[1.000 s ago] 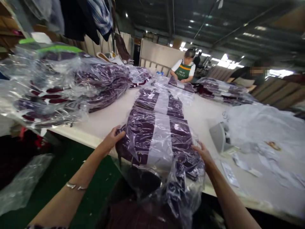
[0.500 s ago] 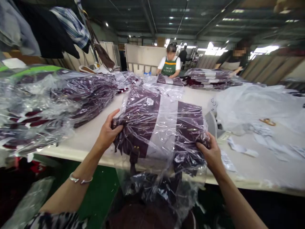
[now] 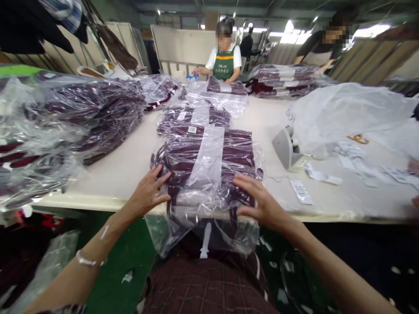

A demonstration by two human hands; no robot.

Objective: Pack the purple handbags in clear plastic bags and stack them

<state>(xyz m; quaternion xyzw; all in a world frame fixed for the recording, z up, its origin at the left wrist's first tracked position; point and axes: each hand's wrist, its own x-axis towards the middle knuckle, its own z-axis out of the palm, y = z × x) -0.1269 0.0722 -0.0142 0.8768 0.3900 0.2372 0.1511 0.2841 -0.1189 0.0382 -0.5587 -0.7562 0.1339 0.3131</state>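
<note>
A folded dark maroon garment in a clear plastic bag (image 3: 183, 163) lies at the table's front edge, a pale band down its middle and a small white label near its top. The bag's loose end hangs over the edge. My left hand (image 3: 150, 192), fingers spread, rests at the bag's left side. On the right side, my right hand (image 3: 257, 198) lies with its fingers stretched over the plastic. Neither hand grips the bag. Just beyond lies another bagged maroon garment (image 3: 218, 117), partly behind the first.
A heap of bagged maroon garments (image 3: 94, 113) fills the table's left. At right are a grey tape dispenser (image 3: 284, 150), paper labels (image 3: 301, 192) and a large translucent plastic bag (image 3: 353, 113). A co-worker in a green apron (image 3: 224, 65) and another person (image 3: 324, 43) stand across the table.
The bagged garment, held up by both sides before, now lies on the table. My hands have loosened and moved closer together. The garment behind it has come into view.
</note>
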